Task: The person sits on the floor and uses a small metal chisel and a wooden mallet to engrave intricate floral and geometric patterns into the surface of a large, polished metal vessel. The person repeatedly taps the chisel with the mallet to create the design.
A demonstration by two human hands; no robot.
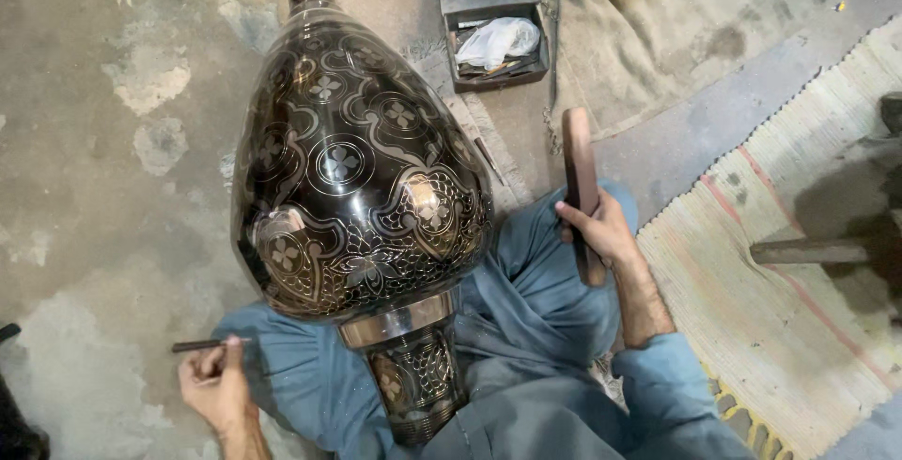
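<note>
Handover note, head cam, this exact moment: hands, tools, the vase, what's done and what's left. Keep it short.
Left hand: fingers closed on a thin dark chisel, held out to the left, tip off the vase.
Right hand: gripping a wooden mallet, raised upright, not touching anything.
Vase: big dark metal piece lying across the lap, neck pointing away, collar and base toward the body.
Open tool box sits on the floor beyond the vase.
Done: floral and medallion engraving covers the visible side.
Left: cannot tell from here; the far side is hidden.
</note>
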